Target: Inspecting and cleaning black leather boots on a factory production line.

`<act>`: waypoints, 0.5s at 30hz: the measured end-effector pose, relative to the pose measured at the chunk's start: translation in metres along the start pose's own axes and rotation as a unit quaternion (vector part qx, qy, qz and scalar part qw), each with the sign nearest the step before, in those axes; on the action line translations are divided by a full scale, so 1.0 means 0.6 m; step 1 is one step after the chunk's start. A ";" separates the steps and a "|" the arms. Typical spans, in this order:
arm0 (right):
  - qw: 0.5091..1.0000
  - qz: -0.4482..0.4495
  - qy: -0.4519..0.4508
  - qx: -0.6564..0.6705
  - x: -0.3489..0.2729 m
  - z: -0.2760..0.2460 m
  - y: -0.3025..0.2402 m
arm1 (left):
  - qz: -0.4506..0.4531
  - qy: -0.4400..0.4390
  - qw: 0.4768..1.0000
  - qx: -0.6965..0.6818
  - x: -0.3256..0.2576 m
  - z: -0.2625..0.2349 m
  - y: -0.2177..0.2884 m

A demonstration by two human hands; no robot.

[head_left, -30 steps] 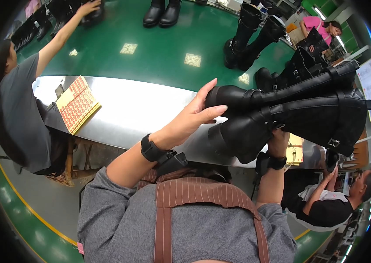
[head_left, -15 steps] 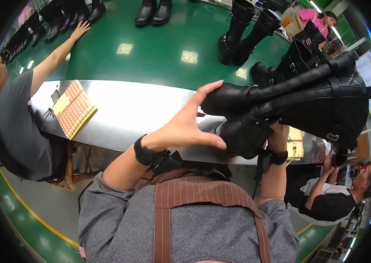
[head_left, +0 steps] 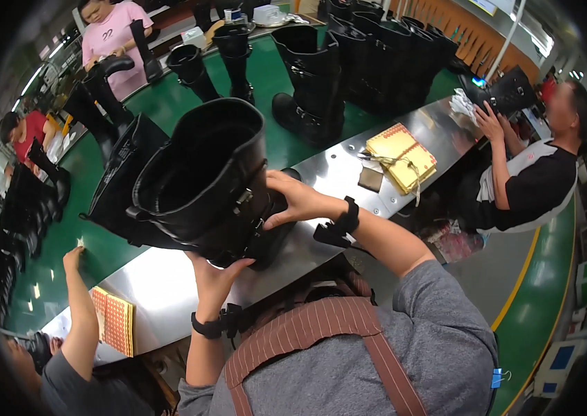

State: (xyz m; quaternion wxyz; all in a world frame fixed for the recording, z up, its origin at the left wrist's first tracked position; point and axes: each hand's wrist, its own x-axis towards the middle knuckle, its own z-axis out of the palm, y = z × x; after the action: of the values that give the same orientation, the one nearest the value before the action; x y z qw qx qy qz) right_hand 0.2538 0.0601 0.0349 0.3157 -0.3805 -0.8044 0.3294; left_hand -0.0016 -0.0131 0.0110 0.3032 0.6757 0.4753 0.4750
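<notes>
A pair of tall black boots is in front of me at the steel edge of the table. The nearer boot (head_left: 203, 163) stands with its wide opening toward me and buckled straps on its side. Its mate (head_left: 130, 184) leans behind it to the left, partly hidden. My right hand (head_left: 300, 201) is closed round the nearer boot's lower part, thumb beside a buckle. Low on the boots' left side, my left hand (head_left: 212, 277) grips from below, thumb out and fingers hidden behind the leather.
More black boots (head_left: 307, 83) stand on the green tabletop (head_left: 169, 111). A tied yellow card stack (head_left: 402, 158) lies on the steel strip to the right, another card stack (head_left: 115, 322) to the left. A co-worker's arm (head_left: 80, 312) reaches in at left; a person at right holds a boot (head_left: 505, 93).
The boots have swung from lying tilted rightward to openings facing up toward me. My left hand, spread apart before, now grips them; my right hand has moved onto the buckled side. My view has turned.
</notes>
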 end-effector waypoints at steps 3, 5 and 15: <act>0.988 -0.058 0.119 -0.075 -0.085 -0.006 0.036 | -0.011 -0.007 1.000 0.008 -0.012 -0.020 -0.033; 0.975 0.057 0.193 -0.097 -0.142 -0.031 0.060 | -0.057 -0.080 0.995 -0.027 -0.011 -0.032 -0.051; 0.864 0.209 0.214 -0.406 -0.250 -0.110 0.138 | -0.063 0.178 0.966 -0.177 -0.037 0.013 -0.040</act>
State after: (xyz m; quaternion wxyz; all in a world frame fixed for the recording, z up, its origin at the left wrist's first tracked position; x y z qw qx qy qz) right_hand 0.4141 -0.0031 -0.0292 0.2219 -0.6951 -0.6814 -0.0574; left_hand -0.0048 -0.0247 -0.0203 0.3584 0.4845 0.4714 0.6440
